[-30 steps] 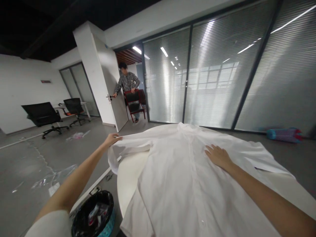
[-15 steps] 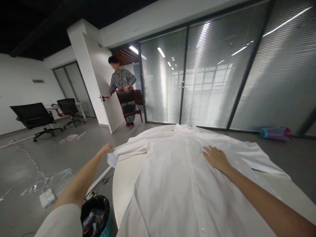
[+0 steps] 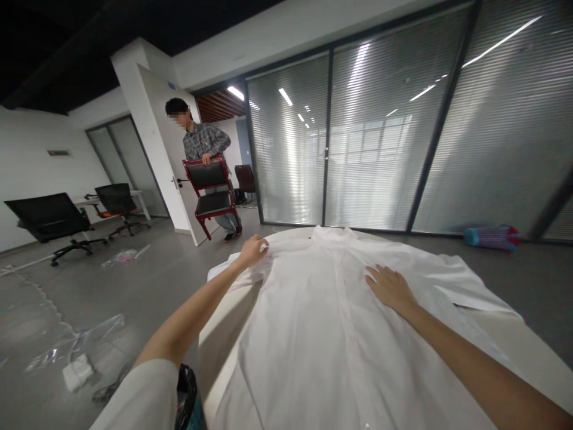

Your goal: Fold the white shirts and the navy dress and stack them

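- White shirt (image 3: pixel 322 334) lies button-side up, spread over a round white table (image 3: pixel 219 346), collar (image 3: pixel 331 234) at the far edge, 12 o'clock; hem runs off the bottom of view toward the wearer.
- Left hand (image 3: pixel 253 249) at about 10 o'clock from the shirt's centre, fingers closed on a bunch of sleeve fabric (image 3: pixel 244 272) near the left shoulder seam. My read: pinched that way to carry the sleeve in over the body panel.
- Right hand (image 3: pixel 390 286) at about 2 o'clock, flat, fingers spread, palm down on the chest panel just right of the button placket (image 3: pixel 347 310). It grips nothing; looks like a hold-down so the cloth doesn't slide while the other side is pulled.
- Other sleeve (image 3: pixel 474 292) lies out flat at 3 o'clock on the table, well apart from both hands.
- Bin with a black liner (image 3: pixel 188 397) on the floor at 7 o'clock, partly hidden by the left arm and table edge.
- Floor at 9 o'clock: clear plastic wrap (image 3: pixel 76 352), loose scraps.
- Further out, 11 o'clock: another person (image 3: pixel 203 143) by an open door, one hand on a red-framed chair (image 3: pixel 210 194) tilted off the floor.
- Black office chairs (image 3: pixel 49 221) at 9–10 o'clock by the wall; glass partition with blinds (image 3: pixel 380 131) across 12–2 o'clock; coloured roll (image 3: pixel 491 236) on the floor at 2 o'clock.
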The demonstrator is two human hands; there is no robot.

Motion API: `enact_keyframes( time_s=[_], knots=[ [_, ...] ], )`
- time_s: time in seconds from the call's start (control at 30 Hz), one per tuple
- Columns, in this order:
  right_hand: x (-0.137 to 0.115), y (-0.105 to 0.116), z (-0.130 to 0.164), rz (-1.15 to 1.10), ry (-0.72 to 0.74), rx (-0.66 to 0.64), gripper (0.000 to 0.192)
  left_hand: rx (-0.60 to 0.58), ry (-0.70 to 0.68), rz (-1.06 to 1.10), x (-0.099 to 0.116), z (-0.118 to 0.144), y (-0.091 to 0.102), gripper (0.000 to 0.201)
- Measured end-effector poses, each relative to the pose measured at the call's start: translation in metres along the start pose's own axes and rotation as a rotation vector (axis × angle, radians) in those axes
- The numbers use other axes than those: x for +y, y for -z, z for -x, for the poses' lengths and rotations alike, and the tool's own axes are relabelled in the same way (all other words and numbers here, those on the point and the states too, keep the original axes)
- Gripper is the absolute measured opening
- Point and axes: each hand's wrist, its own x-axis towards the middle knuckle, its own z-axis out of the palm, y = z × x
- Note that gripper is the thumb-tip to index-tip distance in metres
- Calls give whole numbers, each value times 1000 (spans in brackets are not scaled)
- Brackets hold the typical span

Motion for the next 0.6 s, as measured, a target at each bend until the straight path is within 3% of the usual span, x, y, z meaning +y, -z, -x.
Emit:
enact_keyframes(
  time_s=[0.1, 0.27, 0.47, 0.53, 0.6],
  knots=[
    [0, -2, 1, -1, -6, 32, 48, -63, 63, 1, 20, -32, -17, 32],
    [-1, -1, 2, -42, -24, 35, 48, -121, 158, -3, 23, -60, -35, 31],
    [0, -3, 1, -58, -35, 36, 49, 103, 177, -58, 30, -53, -43, 27],
    [0, -3, 1, -56, -37, 28, 50, 141, 116, -57, 32, -46, -44, 34],
    [0, -3, 0, -56, -35, 23, 50, 108, 7, -40, 29, -38, -43, 35]
  ],
)
